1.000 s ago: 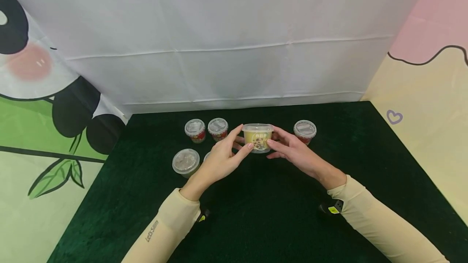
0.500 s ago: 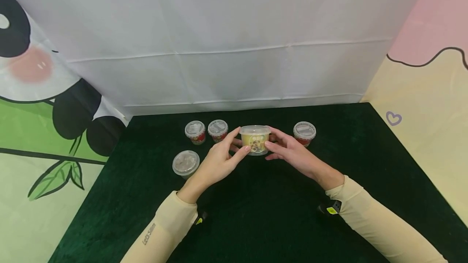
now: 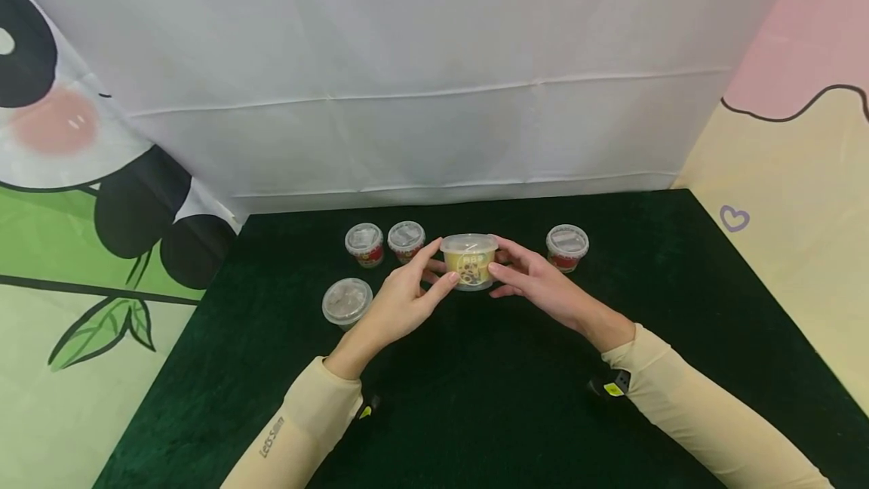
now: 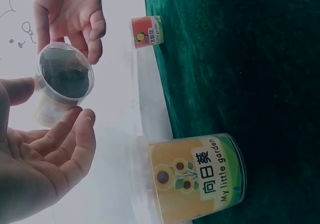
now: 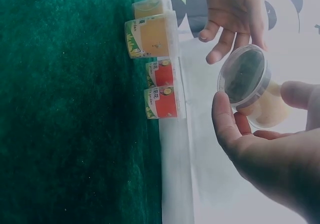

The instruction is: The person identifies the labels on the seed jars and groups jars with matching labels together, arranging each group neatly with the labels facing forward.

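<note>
Between both hands, a clear-lidded plastic tub with a yellow flower label (image 3: 468, 261) is held upright in the air above the dark green table. My left hand (image 3: 402, 300) grips its left side, thumb on the front; my right hand (image 3: 546, 287) grips the right side likewise. In the left wrist view, the tub's dark round end (image 4: 65, 73) faces the camera, with left fingers (image 4: 80, 141) against its side. A larger lidded tub (image 3: 347, 302) stands by my left wrist. Its yellow label with sunflowers (image 4: 185, 176) shows large in the left wrist view.
Two small red-labelled tubs (image 3: 364, 244) stand at the back left, and a third red tub (image 3: 567, 247) at the back right. Another yellow tub (image 5: 152, 6) appears in the right wrist view. A white cloth wall (image 3: 434, 134) closes the back of the green table (image 3: 475, 413).
Both hands have carried the yellow tub slightly left and a little down in the head view. My left forearm has shifted left with it. The standing tubs have stayed in place.
</note>
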Available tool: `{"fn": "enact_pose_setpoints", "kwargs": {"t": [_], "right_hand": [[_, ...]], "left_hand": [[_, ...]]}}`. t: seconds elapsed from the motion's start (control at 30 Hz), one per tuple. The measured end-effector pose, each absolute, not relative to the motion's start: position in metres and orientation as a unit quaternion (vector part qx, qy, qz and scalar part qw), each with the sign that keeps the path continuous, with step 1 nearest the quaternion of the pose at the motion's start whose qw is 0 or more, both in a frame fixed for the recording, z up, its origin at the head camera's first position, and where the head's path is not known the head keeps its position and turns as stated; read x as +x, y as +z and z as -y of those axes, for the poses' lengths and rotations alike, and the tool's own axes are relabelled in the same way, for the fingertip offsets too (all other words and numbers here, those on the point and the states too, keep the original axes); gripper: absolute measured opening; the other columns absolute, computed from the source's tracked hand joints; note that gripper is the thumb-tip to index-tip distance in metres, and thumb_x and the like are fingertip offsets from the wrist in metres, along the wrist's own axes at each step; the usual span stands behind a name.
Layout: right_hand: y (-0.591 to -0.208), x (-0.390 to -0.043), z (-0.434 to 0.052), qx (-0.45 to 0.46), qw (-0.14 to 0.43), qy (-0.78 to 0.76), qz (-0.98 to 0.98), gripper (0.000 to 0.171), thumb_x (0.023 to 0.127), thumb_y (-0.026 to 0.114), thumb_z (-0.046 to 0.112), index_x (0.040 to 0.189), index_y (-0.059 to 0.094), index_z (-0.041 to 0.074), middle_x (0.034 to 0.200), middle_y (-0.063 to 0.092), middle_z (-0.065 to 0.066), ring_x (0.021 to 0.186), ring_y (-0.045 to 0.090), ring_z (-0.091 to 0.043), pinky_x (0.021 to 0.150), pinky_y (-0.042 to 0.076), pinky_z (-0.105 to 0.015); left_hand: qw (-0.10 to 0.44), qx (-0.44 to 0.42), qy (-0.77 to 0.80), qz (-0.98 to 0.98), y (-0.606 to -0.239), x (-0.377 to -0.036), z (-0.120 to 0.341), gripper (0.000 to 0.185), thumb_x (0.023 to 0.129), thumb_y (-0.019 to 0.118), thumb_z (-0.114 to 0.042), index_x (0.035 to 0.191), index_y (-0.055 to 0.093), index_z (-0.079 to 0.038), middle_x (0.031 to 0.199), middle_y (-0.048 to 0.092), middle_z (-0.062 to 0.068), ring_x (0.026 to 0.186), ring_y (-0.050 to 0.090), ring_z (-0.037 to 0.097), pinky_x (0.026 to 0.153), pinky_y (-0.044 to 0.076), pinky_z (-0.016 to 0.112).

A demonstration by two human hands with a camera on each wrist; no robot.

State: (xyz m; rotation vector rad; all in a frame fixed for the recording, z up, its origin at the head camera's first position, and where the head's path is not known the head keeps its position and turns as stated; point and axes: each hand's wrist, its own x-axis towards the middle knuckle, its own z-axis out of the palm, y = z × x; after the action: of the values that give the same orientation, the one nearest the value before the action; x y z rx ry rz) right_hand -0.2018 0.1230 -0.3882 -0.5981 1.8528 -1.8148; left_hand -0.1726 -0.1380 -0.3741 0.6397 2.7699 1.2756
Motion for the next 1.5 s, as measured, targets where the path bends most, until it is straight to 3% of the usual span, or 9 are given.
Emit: {"fn": "enact_pose_setpoints", "kwargs": {"t": [0.83, 1.07, 1.5], "right_hand": [[-0.391, -0.202, -0.118, -0.217, 0.244, -0.651, -0.686, 0.068, 0.107, 0.052, 0.025, 0.163, 0.016, 0.014, 0.147, 0.036, -0.019, 0.128, 0.048, -0.036, 0.105, 0.046, -0.05], [-0.393, -0.202, -0.117, -0.222, 0.246, -0.644, -0.69, 0.067, 0.107, 0.051, 0.03, 0.163, 0.017, 0.014, 0.147, 0.039, -0.019, 0.128, 0.05, -0.036, 0.104, 0.048, -0.047], [-0.4, -0.201, -0.116, -0.223, 0.254, -0.634, -0.696, 0.066, 0.108, 0.048, 0.034, 0.163, 0.016, 0.014, 0.155, 0.035, -0.018, 0.134, 0.047, -0.036, 0.107, 0.044, -0.052]], "left_hand": [[0.017, 0.203, 0.408, -0.89, -0.377, -0.171, 0.148, 0.063, 0.104, 0.058, -0.04, 0.156, 0.036, -0.013, 0.125, 0.067, 0.008, 0.091, 0.066, 0.017, 0.067, 0.056, 0.032], [0.011, 0.208, 0.404, -0.891, -0.378, -0.171, 0.151, 0.063, 0.103, 0.06, -0.038, 0.155, 0.038, -0.011, 0.123, 0.068, 0.008, 0.095, 0.066, 0.019, 0.069, 0.056, 0.032], [0.0, 0.211, 0.377, -0.902, -0.384, -0.173, 0.153, 0.063, 0.098, 0.069, -0.032, 0.151, 0.044, -0.01, 0.121, 0.068, 0.009, 0.103, 0.067, 0.025, 0.073, 0.056, 0.032]]}}
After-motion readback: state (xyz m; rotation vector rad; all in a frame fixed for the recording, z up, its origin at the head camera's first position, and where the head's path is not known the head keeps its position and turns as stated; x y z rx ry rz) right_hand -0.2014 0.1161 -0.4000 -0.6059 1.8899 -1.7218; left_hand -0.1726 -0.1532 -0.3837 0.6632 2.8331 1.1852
